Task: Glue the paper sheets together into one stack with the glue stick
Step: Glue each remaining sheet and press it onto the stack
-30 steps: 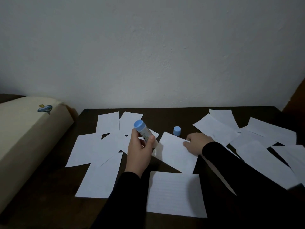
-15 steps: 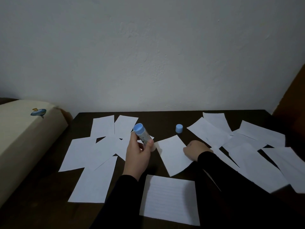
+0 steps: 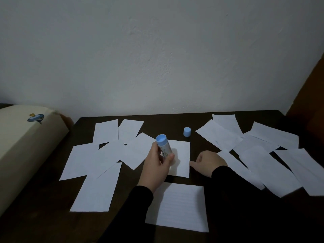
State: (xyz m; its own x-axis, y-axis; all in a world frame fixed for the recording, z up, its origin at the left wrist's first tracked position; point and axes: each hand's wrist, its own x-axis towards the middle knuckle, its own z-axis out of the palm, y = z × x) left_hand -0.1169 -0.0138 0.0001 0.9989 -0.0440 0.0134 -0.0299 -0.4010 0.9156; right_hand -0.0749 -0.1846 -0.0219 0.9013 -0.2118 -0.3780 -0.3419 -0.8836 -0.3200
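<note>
Gripping glue stick [image 3: 164, 146], left hand [image 3: 156, 168] raised.

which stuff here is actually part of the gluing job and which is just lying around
Part of the job:
glue stick in left hand
blue cap
centre sheet at right hand
lined sheet
loose sheets

Lying about:
cream cushion

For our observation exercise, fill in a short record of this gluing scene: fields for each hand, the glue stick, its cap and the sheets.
left hand: grips glue stick
right hand: fingers at middle sheet's right edge
glue stick: tilted, over middle sheet
cap: off, standing on table
lined sheet: nearest, flat
other sheets: scattered left and right
</note>
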